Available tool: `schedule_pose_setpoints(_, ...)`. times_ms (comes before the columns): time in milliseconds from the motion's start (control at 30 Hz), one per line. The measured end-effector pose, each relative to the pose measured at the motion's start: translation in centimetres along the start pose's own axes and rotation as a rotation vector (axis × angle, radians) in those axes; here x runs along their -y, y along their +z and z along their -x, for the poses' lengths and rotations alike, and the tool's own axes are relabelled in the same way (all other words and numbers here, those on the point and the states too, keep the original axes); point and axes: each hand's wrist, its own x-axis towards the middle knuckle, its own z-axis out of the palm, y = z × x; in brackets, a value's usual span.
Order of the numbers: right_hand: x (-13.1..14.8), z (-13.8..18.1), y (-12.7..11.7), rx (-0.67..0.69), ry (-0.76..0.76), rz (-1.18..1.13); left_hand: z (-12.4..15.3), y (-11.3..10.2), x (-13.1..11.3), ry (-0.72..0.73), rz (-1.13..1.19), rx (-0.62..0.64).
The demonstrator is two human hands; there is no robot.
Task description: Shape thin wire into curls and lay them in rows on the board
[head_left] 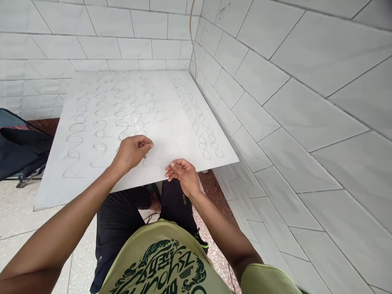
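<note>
A large white board (171,122) lies in front of me, with rows of thin, dark, curly lines (101,112) across it; whether they are drawn or are fine strands laid there, I cannot tell. Over its near part, my left hand (131,152) is closed in a pinch, thumb against forefinger. Anything held there is too thin to make out. Near the board's front edge, my right hand (183,174) also pinches thumb to forefinger, its other fingers loosely curled. What it holds, if anything, does not show. The two hands are a short gap apart.
White tiled walls (294,122) meet at the board's far right corner, where a thin cable (191,30) hangs. A dark bag or folded chair (26,149) is at the left. My legs (122,220) are under the board's front edge.
</note>
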Motion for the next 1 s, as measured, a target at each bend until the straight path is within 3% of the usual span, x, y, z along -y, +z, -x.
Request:
schedule_pose_setpoints(200, 1.7, -6.9, -0.6, 0.056, 0.01, 0.16, -7.9, 0.4, -0.9, -0.105, 0.011, 0.033)
schedule_pose_setpoints(400, 2.4, -12.1, -1.8, 0.021, -0.086, 0.661, -13.5, 1.7, -0.4, -0.162, -0.108, 0.011)
schedule_pose_setpoints(633, 3.6, -15.1, -1.5, 0.121, -0.404, 1.144, -17.5, 2.8, 1.0, -0.178, -0.161, 0.002)
schedule_pose_setpoints(833, 3.9, -17.3, -0.7, 0.152, -0.452, 1.386, -20.2, 3.0, 1.9, -0.188, -0.236, -0.008)
schedule_pose_setpoints(1000, 4.1, -17.1, -0.2, 0.159, -0.474, 1.523, -21.3, 3.3, 2.2, -0.147, -0.297, -0.026)
